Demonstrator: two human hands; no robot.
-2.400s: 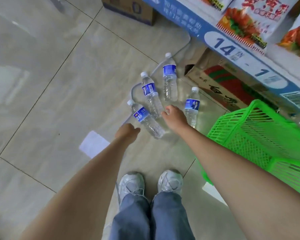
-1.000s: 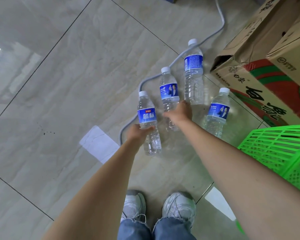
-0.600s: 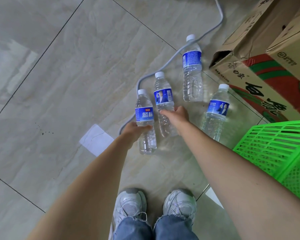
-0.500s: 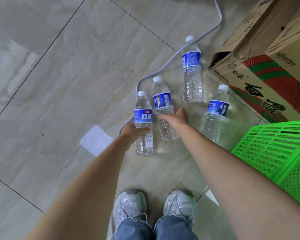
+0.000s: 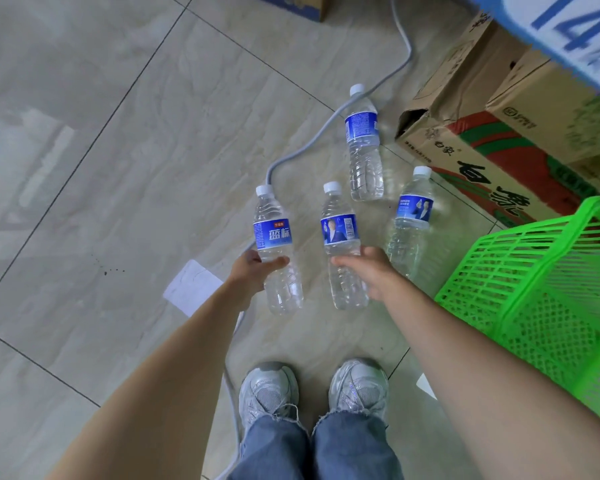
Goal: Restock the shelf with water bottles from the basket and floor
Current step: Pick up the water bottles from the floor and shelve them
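Note:
Several clear water bottles with blue labels and white caps are in view. My left hand (image 5: 248, 271) grips the left water bottle (image 5: 274, 237) around its middle. My right hand (image 5: 371, 271) grips the middle water bottle (image 5: 338, 233) the same way. Both held bottles are upright and lifted off the tiles. A third bottle (image 5: 362, 147) stands on the floor further away, and a fourth bottle (image 5: 411, 220) stands to the right beside the green basket (image 5: 541, 271). The shelf edge (image 5: 568, 32) with its blue price strip shows at the top right.
Cardboard boxes (image 5: 482, 140) lie under the shelf at the right. A grey cable (image 5: 302, 152) snakes across the tiled floor between the bottles and past my shoes (image 5: 271, 393). Another box (image 5: 298, 5) sits at the top edge.
Both hands closed around the two nearest bottles on the floor and raised them, and they now sit higher and further apart. The view tilted up so the shelf edge shows again.

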